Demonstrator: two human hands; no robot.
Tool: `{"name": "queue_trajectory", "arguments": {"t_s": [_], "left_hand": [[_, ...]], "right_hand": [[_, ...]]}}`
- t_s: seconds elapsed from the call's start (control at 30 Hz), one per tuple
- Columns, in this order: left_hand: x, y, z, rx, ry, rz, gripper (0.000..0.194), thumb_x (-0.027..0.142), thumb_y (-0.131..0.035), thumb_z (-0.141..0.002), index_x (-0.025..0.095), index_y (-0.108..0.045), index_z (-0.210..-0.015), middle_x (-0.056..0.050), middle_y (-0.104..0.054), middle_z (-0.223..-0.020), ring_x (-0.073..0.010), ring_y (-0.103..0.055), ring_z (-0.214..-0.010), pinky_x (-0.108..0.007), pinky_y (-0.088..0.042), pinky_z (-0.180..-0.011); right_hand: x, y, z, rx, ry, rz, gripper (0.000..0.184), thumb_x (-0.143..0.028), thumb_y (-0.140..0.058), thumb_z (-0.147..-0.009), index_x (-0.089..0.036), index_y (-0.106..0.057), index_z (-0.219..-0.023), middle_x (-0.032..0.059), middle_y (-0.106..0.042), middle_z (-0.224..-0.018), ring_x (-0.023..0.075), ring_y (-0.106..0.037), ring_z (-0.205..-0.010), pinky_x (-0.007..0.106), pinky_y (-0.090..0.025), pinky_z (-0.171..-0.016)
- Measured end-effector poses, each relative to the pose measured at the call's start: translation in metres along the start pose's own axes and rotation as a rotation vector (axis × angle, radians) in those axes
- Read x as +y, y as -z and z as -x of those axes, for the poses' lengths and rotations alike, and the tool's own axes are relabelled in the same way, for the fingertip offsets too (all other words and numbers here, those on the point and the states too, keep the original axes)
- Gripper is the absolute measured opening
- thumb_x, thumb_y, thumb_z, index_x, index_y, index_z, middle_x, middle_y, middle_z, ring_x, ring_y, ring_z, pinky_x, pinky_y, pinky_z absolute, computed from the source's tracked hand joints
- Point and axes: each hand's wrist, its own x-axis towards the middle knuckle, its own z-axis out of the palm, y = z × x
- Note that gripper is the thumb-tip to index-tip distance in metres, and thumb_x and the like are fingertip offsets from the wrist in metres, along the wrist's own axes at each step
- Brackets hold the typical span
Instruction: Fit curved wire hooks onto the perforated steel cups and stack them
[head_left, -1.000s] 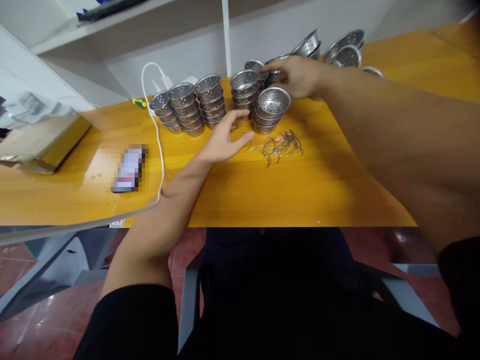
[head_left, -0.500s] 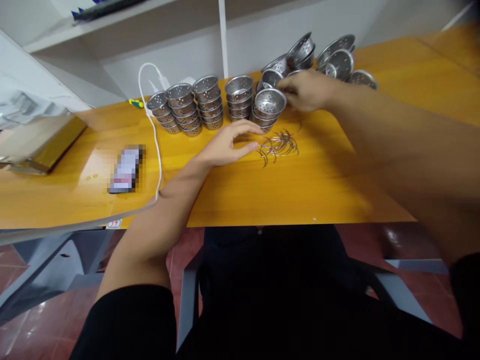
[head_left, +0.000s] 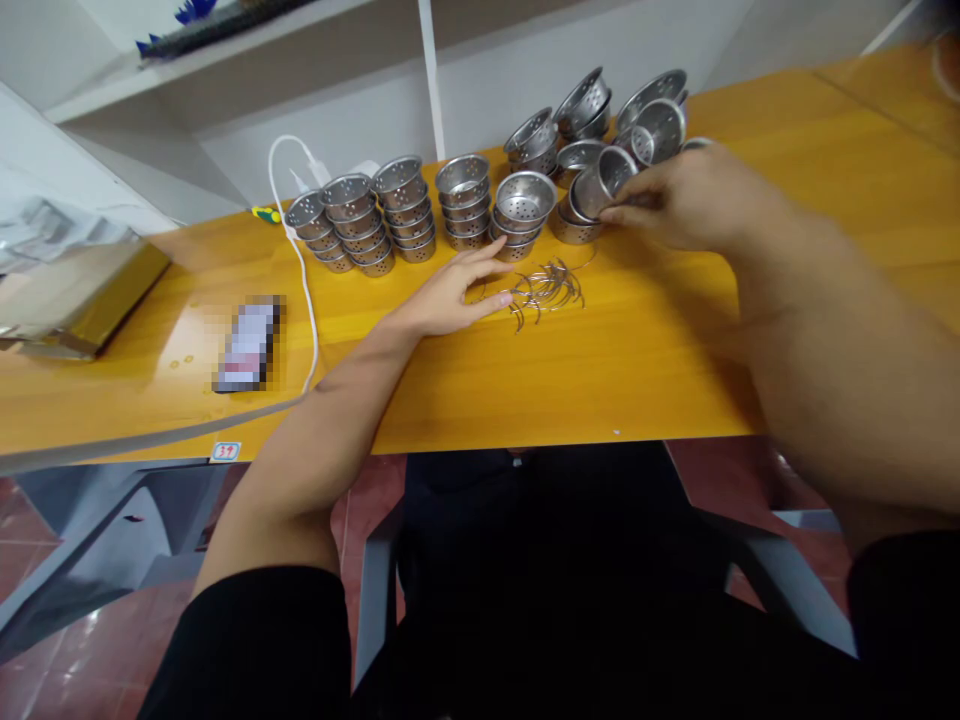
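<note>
My right hand [head_left: 675, 200] pinches the rim of a tilted perforated metal cup [head_left: 602, 184], which rests against another cup [head_left: 576, 230] standing on the table. My left hand [head_left: 461, 290] lies on the table with its fingers apart and holds nothing. Its fingertips are close to the foot of a stack of perforated cups [head_left: 525, 205] and to a loose pile of thin curved metal wires [head_left: 551, 287]. Behind my right hand lies a jumble of tilted cups [head_left: 660, 130]. Its fingertips are partly hidden by the hand itself.
More cup stacks [head_left: 367, 225] line the back of the yellow table [head_left: 525, 390]. At left are a phone [head_left: 251, 343], a white cable [head_left: 309, 300], a yellow-green tool handle [head_left: 265, 215] and a cardboard box [head_left: 97, 300]. A white shelf [head_left: 360, 110] rises behind.
My right hand has moved right, from beside the front stack to the tilted cup, now gripped by its rim. My left hand stays nearly in place. The view has shifted slightly.
</note>
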Motion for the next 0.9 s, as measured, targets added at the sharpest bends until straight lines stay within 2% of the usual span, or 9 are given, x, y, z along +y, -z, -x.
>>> {"name": "queue_trajectory", "arguments": {"t_s": [0.1, 0.2, 0.3, 0.37, 0.43, 0.53, 0.6, 0.73, 0.9], "left_hand": [[0.001, 0.000, 0.002, 0.021, 0.019, 0.001, 0.080, 0.073, -0.078, -0.115, 0.018, -0.083, -0.173, -0.022, -0.045, -0.214, -0.0453, -0.055, -0.198, -0.069, -0.044, -0.167], [-0.001, -0.002, 0.001, 0.023, 0.001, 0.011, 0.082, 0.077, -0.077, -0.115, 0.018, -0.083, -0.171, -0.023, -0.048, -0.212, -0.0455, -0.057, -0.197, -0.068, -0.046, -0.166], [-0.008, -0.005, -0.002, 0.093, -0.021, 0.012, 0.092, 0.090, -0.073, -0.114, 0.018, -0.080, -0.170, -0.026, -0.063, -0.202, -0.0456, -0.066, -0.189, -0.067, -0.052, -0.162], [-0.015, -0.008, -0.005, 0.211, -0.023, 0.023, 0.104, 0.100, -0.070, -0.112, 0.019, -0.069, -0.179, -0.027, -0.071, -0.192, -0.0444, -0.076, -0.178, -0.066, -0.060, -0.155], [-0.022, -0.010, -0.008, 0.304, -0.026, 0.037, 0.121, 0.109, -0.069, -0.108, 0.025, -0.048, -0.193, -0.027, -0.065, -0.196, -0.0435, -0.079, -0.174, -0.065, -0.065, -0.149], [-0.029, -0.010, -0.011, 0.332, -0.081, 0.019, 0.141, 0.118, -0.069, -0.101, 0.034, -0.024, -0.204, -0.023, -0.048, -0.209, -0.0462, -0.065, -0.189, -0.069, -0.059, -0.154], [-0.031, -0.009, -0.012, 0.311, -0.117, 0.001, 0.142, 0.122, -0.069, -0.097, 0.034, -0.031, -0.202, -0.020, -0.051, -0.208, -0.0479, -0.058, -0.195, -0.072, -0.053, -0.159], [-0.027, -0.003, -0.011, 0.264, -0.097, 0.009, 0.135, 0.123, -0.073, -0.093, 0.034, -0.054, -0.193, -0.019, -0.066, -0.197, -0.0490, -0.062, -0.190, -0.071, -0.057, -0.157], [-0.008, 0.006, -0.003, 0.289, -0.023, 0.002, 0.133, 0.123, -0.068, -0.095, 0.034, -0.058, -0.193, -0.019, -0.065, -0.198, -0.0521, -0.059, -0.190, -0.072, -0.052, -0.157]], "right_hand": [[0.002, 0.001, 0.001, 0.091, -0.072, -0.006, 0.030, -0.047, -0.093, -0.130, -0.023, -0.100, -0.146, 0.0196, -0.097, -0.133, 0.0330, -0.090, -0.121, 0.050, -0.062, -0.104], [-0.001, 0.005, 0.004, 0.238, -0.038, -0.056, 0.035, -0.056, -0.084, -0.132, -0.026, -0.098, -0.144, 0.0193, -0.095, -0.128, 0.0359, -0.088, -0.117, 0.054, -0.065, -0.105], [-0.018, 0.010, 0.010, 0.465, 0.105, -0.130, 0.044, -0.065, -0.076, -0.131, -0.026, -0.097, -0.132, 0.0227, -0.086, -0.125, 0.0414, -0.084, -0.122, 0.060, -0.067, -0.108], [-0.039, 0.009, 0.015, 0.509, 0.278, -0.197, 0.046, -0.070, -0.073, -0.131, -0.029, -0.095, -0.127, 0.0231, -0.084, -0.138, 0.0423, -0.082, -0.131, 0.061, -0.069, -0.112], [-0.063, 0.004, 0.018, 0.435, 0.470, -0.256, 0.043, -0.068, -0.070, -0.134, -0.031, -0.093, -0.126, 0.0200, -0.083, -0.158, 0.0401, -0.082, -0.139, 0.058, -0.071, -0.115], [-0.092, -0.013, 0.019, 0.297, 0.675, -0.297, 0.038, -0.055, -0.063, -0.137, -0.028, -0.089, -0.131, 0.0165, -0.081, -0.174, 0.0411, -0.084, -0.145, 0.059, -0.073, -0.118], [-0.100, -0.026, 0.018, 0.238, 0.728, -0.330, 0.036, -0.052, -0.061, -0.137, -0.029, -0.088, -0.132, 0.0142, -0.087, -0.161, 0.0416, -0.086, -0.142, 0.062, -0.072, -0.122], [-0.100, -0.041, 0.016, 0.178, 0.686, -0.398, 0.034, -0.058, -0.067, -0.133, -0.031, -0.085, -0.144, 0.0117, -0.089, -0.131, 0.0404, -0.085, -0.125, 0.062, -0.072, -0.118], [-0.100, -0.030, 0.022, 0.144, 0.617, -0.490, 0.040, -0.065, -0.065, -0.131, -0.034, -0.090, -0.131, 0.0163, -0.083, -0.157, 0.0461, -0.081, -0.142, 0.071, -0.068, -0.127]]}}
